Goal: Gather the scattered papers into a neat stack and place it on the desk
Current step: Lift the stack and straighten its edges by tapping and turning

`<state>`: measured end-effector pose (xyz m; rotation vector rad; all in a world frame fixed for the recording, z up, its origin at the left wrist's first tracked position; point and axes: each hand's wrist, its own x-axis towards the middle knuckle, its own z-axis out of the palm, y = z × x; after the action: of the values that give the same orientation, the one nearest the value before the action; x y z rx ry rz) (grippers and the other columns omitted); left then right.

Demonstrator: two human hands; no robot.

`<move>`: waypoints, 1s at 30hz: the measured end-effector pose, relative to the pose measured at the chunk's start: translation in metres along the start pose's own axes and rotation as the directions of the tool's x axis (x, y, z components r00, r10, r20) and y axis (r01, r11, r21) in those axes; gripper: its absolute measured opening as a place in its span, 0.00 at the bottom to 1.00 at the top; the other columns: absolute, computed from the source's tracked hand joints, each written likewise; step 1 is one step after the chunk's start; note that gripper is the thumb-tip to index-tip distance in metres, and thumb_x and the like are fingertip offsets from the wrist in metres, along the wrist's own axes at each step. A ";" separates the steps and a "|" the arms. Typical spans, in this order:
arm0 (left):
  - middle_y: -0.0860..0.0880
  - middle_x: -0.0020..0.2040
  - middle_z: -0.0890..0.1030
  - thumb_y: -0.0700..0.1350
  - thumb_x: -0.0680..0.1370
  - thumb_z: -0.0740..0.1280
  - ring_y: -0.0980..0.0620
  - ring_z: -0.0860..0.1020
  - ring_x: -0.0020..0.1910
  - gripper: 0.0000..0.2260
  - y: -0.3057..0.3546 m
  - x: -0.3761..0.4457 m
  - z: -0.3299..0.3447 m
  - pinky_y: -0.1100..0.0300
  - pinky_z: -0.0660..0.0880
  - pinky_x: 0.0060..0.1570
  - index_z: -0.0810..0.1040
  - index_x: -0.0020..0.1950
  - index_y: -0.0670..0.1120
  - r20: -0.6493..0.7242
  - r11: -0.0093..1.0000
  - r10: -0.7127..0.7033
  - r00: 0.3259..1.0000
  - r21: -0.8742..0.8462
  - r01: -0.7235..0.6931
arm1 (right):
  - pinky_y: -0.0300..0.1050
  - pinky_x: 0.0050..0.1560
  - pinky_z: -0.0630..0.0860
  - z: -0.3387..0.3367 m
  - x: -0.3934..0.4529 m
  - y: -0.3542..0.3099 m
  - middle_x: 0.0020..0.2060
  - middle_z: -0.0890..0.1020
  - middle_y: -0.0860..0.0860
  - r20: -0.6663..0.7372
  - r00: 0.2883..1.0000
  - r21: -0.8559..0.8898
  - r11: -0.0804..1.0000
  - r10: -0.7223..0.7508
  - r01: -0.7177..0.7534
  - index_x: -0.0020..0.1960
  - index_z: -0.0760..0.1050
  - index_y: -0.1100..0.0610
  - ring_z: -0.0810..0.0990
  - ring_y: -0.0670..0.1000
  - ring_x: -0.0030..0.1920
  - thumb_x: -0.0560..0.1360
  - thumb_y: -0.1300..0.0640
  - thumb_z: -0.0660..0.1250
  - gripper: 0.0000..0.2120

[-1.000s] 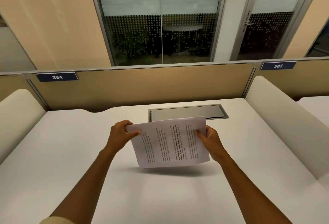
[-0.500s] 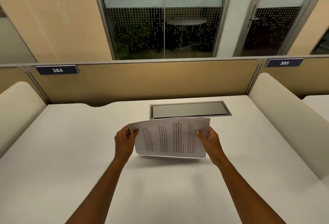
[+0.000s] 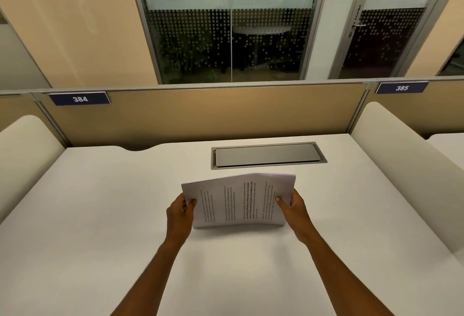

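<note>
A stack of white printed papers (image 3: 238, 201) is held between both hands over the middle of the white desk (image 3: 100, 215). My left hand (image 3: 179, 216) grips the stack's left edge, thumb on top. My right hand (image 3: 293, 211) grips the right edge the same way. The stack stands tilted on its lower long edge, which rests on or just above the desk surface. The top edge bows upward slightly in the middle. The sheets look aligned with each other.
A grey metal cable hatch (image 3: 267, 156) is set flush in the desk just behind the papers. Tan partition panels (image 3: 200, 114) labelled 384 and 385 close the back. Cream side dividers (image 3: 401, 165) stand at left and right.
Both hands have lowered the papers toward the desk and turned them flatter and more level. The stack's lower edge now meets the surface, and the sheets sit more squared.
</note>
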<state>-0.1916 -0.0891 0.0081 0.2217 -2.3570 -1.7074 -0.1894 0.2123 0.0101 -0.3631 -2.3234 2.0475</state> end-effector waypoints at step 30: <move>0.50 0.44 0.81 0.42 0.79 0.63 0.53 0.81 0.38 0.03 0.048 0.042 -0.022 0.69 0.75 0.36 0.76 0.48 0.46 0.123 0.960 0.138 0.983 0.227 -0.163 | 0.38 0.41 0.81 -0.012 0.005 -0.020 0.50 0.84 0.50 0.007 1.000 0.062 0.998 -0.023 0.023 0.55 0.75 0.49 0.83 0.50 0.49 0.74 0.60 0.71 0.12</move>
<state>-0.2261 -0.1046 0.0643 -0.0120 -2.5799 -1.4023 -0.1955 0.2226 0.0308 -0.3251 -2.2517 2.1084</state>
